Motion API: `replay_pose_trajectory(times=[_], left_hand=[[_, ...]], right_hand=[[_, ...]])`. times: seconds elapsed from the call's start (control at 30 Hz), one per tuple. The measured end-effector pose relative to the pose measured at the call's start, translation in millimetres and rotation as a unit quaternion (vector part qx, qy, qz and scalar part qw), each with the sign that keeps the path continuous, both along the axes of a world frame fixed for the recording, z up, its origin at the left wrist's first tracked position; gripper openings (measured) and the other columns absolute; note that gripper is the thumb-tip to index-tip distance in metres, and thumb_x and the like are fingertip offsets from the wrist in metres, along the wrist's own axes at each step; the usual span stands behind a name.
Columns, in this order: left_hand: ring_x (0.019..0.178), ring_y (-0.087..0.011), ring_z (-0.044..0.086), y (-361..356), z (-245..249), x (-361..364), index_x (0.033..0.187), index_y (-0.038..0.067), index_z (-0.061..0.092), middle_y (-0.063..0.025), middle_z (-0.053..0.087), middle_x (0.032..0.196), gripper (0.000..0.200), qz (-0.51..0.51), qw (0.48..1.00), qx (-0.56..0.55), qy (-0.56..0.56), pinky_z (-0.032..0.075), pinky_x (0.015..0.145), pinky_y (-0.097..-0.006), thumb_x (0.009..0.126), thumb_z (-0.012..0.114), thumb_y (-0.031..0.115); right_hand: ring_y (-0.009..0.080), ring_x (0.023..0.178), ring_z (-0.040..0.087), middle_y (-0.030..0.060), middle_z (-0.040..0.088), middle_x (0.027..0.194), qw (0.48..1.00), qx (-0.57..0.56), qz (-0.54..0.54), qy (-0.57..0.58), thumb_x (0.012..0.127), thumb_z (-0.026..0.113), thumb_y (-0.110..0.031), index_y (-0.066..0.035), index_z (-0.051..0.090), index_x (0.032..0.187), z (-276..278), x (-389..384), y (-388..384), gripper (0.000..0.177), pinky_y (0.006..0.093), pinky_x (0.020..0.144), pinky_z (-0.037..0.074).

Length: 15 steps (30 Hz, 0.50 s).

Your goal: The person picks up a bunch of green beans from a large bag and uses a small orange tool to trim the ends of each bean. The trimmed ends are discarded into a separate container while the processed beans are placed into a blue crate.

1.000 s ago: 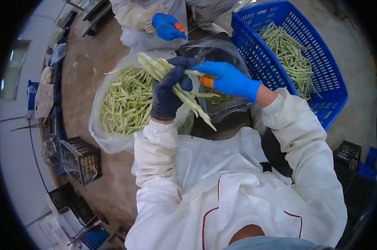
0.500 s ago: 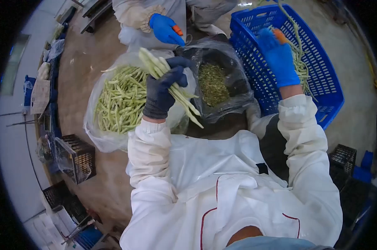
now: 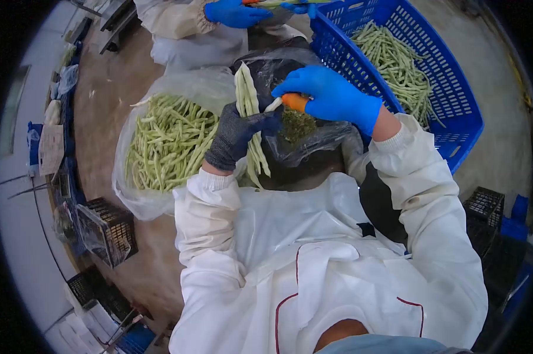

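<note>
Your grey-gloved left hand [image 3: 236,131] grips slender pale-green beans [image 3: 246,89] pointing away from you; blue-gloved right hand [image 3: 341,98] just rightward, grip unclear

Held beans [image 3: 246,91] partly behind left hand [image 3: 234,133]

I work in what looks like a produce-packing room: a blue crate [image 3: 355,62] of green beans [image 3: 399,74], a clear bag [image 3: 142,202] holding more, black crates [image 3: 110,230] near a pale wall [image 3: 20,200], a gloved co-worker [image 3: 201,46] opposite.
</note>
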<state>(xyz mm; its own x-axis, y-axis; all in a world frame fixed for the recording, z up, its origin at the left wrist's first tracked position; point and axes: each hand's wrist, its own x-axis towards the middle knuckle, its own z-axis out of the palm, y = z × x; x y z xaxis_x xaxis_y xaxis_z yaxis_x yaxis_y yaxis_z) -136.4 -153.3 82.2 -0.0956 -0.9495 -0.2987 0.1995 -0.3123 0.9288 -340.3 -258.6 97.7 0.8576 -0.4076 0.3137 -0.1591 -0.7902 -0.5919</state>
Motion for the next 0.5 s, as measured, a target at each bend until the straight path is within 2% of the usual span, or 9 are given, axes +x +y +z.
replay_pose_trajectory(times=[0.1,0.2,0.27,0.4,0.5], left_hand=[[0.080,-0.0184,0.067,1.4,-4.8,1.1,0.108,-0.004,0.063,-0.0112,0.069,0.090,0.029,0.008,0.998,-0.045,-0.051,0.054,0.073,-0.0299,0.081,0.066,0.003],[0.083,-0.0195,0.067,3.1,-2.8,-6.0,0.110,-0.006,0.062,-0.0127,0.068,0.093,0.030,0.032,0.990,-0.104,-0.093,0.054,0.077,-0.0307,0.081,0.065,0.000],[0.085,-0.0204,0.067,3.0,-3.3,-8.3,0.111,-0.008,0.061,-0.0140,0.068,0.096,0.031,0.066,0.989,-0.130,-0.038,0.054,0.079,-0.0314,0.081,0.065,-0.002],[0.088,-0.0220,0.066,2.5,2.7,-11.9,0.112,-0.011,0.060,-0.0161,0.067,0.101,0.033,0.087,0.980,-0.171,0.045,0.053,0.083,-0.0328,0.080,0.064,-0.005],[0.090,-0.0211,0.066,3.5,-0.2,-15.6,0.111,-0.010,0.060,-0.0154,0.067,0.101,0.033,0.099,0.976,-0.194,0.021,0.053,0.084,-0.0326,0.079,0.064,-0.005]], right_hand=[[0.0347,0.080,0.058,0.0125,0.062,0.086,0.996,-0.056,-0.020,0.062,0.085,0.061,-0.009,-0.006,0.066,0.103,-2.6,0.7,5.2,0.018,0.0389,0.071,0.049],[0.0267,0.076,0.060,0.0091,0.064,0.084,0.999,-0.033,-0.042,-0.004,0.086,0.061,-0.009,-0.006,0.066,0.103,-6.5,2.6,7.8,0.018,0.0346,0.069,0.048],[0.0199,0.074,0.059,0.0061,0.063,0.082,0.986,0.147,-0.053,-0.052,0.087,0.060,-0.009,-0.004,0.066,0.102,-5.3,5.7,9.8,0.018,0.0314,0.068,0.047],[0.0094,0.073,0.054,0.0024,0.062,0.082,0.889,0.439,-0.054,-0.117,0.087,0.057,-0.007,0.001,0.066,0.100,3.6,11.3,11.9,0.018,0.0260,0.067,0.046],[0.0101,0.071,0.055,0.0028,0.062,0.079,0.819,0.547,-0.043,-0.165,0.087,0.055,-0.008,0.002,0.067,0.098,-9.0,15.4,14.0,0.019,0.0256,0.066,0.046]])
